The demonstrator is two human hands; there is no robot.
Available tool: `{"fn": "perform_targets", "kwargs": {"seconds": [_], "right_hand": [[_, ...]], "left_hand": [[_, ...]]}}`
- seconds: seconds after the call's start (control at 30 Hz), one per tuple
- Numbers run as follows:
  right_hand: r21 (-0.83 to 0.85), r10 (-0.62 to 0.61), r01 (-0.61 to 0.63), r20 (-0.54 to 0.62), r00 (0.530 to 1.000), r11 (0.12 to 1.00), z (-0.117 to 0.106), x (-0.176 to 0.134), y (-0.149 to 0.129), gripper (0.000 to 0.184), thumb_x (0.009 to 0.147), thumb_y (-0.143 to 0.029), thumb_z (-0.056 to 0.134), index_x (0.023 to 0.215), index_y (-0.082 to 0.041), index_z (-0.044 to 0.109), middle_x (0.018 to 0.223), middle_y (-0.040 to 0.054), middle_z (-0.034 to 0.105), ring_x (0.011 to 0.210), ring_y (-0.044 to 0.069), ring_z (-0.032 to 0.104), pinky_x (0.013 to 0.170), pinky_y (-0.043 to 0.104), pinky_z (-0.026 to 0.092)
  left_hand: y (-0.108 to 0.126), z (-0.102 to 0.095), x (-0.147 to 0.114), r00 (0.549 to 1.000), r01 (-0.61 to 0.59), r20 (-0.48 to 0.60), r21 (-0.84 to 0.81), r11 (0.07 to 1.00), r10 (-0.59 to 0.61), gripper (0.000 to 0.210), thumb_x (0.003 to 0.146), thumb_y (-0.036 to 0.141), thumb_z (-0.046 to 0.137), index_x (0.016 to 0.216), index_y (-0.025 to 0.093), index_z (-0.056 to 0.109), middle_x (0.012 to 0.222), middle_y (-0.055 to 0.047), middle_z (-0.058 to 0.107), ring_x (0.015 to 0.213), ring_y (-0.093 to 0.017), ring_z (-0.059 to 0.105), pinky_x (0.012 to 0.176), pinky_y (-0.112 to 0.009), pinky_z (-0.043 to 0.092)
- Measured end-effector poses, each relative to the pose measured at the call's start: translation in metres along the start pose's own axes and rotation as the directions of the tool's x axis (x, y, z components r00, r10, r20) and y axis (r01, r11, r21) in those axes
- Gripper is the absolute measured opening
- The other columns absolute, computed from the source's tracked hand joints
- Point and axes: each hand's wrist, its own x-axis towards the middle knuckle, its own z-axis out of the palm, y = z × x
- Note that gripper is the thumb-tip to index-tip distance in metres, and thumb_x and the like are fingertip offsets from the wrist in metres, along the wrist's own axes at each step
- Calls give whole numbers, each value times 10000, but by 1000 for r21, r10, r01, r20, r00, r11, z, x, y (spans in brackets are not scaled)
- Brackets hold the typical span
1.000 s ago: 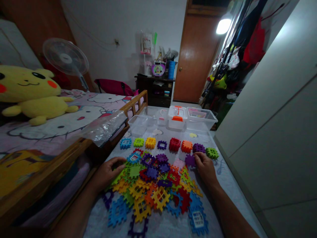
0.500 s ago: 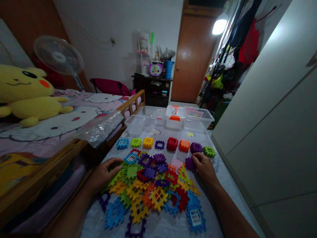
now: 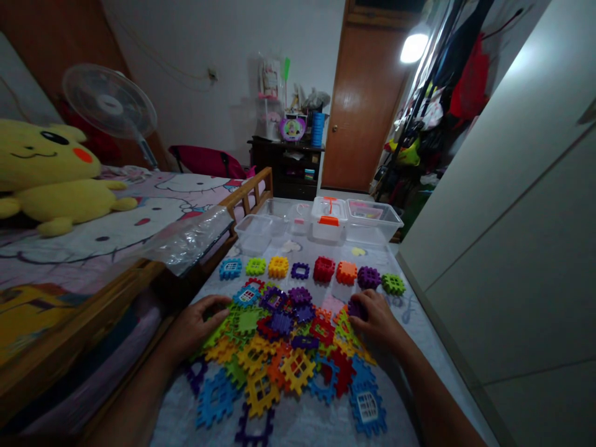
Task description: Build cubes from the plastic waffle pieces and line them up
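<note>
Head: right hand [image 3: 376, 315] pinching purple tile [image 3: 356, 310], left hand [image 3: 193, 324] spread; tiles [image 3: 282, 323] between, boxes [image 3: 327, 232] beyond

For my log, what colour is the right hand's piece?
The piece is purple, clearest in the head view.

No readable text, far details seemingly blurred

the left hand [image 3: 198, 326], toward eight o'clock, is bare, and behind a slim, bare left wrist [image 3: 174, 349] the uncovered left forearm [image 3: 133, 385] widens gradually, dimming near the lower edge. the right hand [image 3: 379, 320], between four and five o'clock, is bare too, with a narrow right wrist [image 3: 398, 341] and a smooth, uncovered right forearm [image 3: 426, 388]; finer details are too small and dim to tell.
</note>
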Motion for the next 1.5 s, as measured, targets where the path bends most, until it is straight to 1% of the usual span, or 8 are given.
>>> {"fn": "perform_targets", "kwargs": {"seconds": [0.27, 0.43, 0.57, 0.73, 0.93, 1.1, 1.27, 1.5], "right_hand": [[-73, 0, 6, 70, 998, 997, -13, 2, -11, 325, 777, -273, 637, 1084, -169, 655, 1084, 110, 606, 1013, 263, 558, 906, 386, 430], [37, -233, 230, 91, 968, 972, -16, 12, -56, 244, 845, -213, 539, 1060, -175, 648, 1112, 99, 644, 1068, 246, 548, 954, 387, 420], [101, -349, 336, 177, 920, 936, -8, 35, -93, 371, 852, -167, 486, 1204, -154, 603, 1237, 118, 618, 1167, 236, 521, 1031, 386, 379], [60, -321, 323, 368, 873, 945, 13, 68, -108, 631, 740, -100, 526, 1370, -109, 478, 1367, 165, 530, 1253, 275, 463, 1052, 422, 368], [49, -326, 333, 376, 867, 942, 28, 77, -103, 607, 733, -77, 534, 1339, -106, 505, 1318, 175, 547, 1218, 283, 483, 1040, 440, 382], [96, -364, 351, 272, 891, 932, 2, 60, -99, 621, 750, -102, 561, 1363, -129, 462, 1326, 152, 516, 1230, 246, 476, 1072, 393, 373], [103, -313, 306, 55, 948, 946, -44, 34, -53, 554, 787, -168, 579, 1328, -223, 474, 1334, 106, 510, 1249, 245, 477, 1073, 426, 388], [26, -104, 102, 138, 985, 994, -45, -1, 8, 519, 758, -183, 589, 1275, -199, 541, 1293, 120, 557, 1198, 262, 532, 1040, 447, 422]], "left_hand": [[9, -2, -2, 1000, 8, 14, -1, 1000, -8, 454, 729, 565, 586, 943, 184, 707, 948, -66, 753, 880, -254, 707, 794, -324, 559], [16, -3, -4, 1000, -1, -7, 5, 1000, 1, 421, 720, 541, 594, 915, 187, 710, 930, -59, 758, 869, -252, 709, 798, -322, 561], [19, -4, -5, 1000, 2, -10, 18, 1000, -2, 415, 725, 535, 586, 921, 192, 711, 907, -50, 762, 832, -246, 711, 756, -314, 566], [21, -6, -7, 1000, -4, -12, 44, 999, 4, 408, 735, 526, 573, 925, 192, 709, 916, -50, 760, 835, -240, 706, 757, -309, 559], [21, -5, -7, 1000, 1, -11, 49, 999, 0, 408, 741, 524, 566, 937, 193, 700, 906, -46, 756, 830, -232, 704, 774, -308, 551], [19, -4, -6, 1000, 4, -13, 42, 999, -4, 411, 728, 532, 577, 931, 199, 704, 912, -45, 755, 830, -233, 702, 746, -302, 554], [13, -3, -4, 1000, -3, -5, 6, 1000, 3, 433, 721, 562, 589, 921, 196, 709, 925, -54, 756, 863, -248, 702, 766, -315, 556], [2, -1, 0, 1000, -4, 13, 22, 1000, 4, 466, 723, 586, 594, 946, 195, 717, 962, -63, 756, 895, -260, 701, 825, -329, 546]]}}
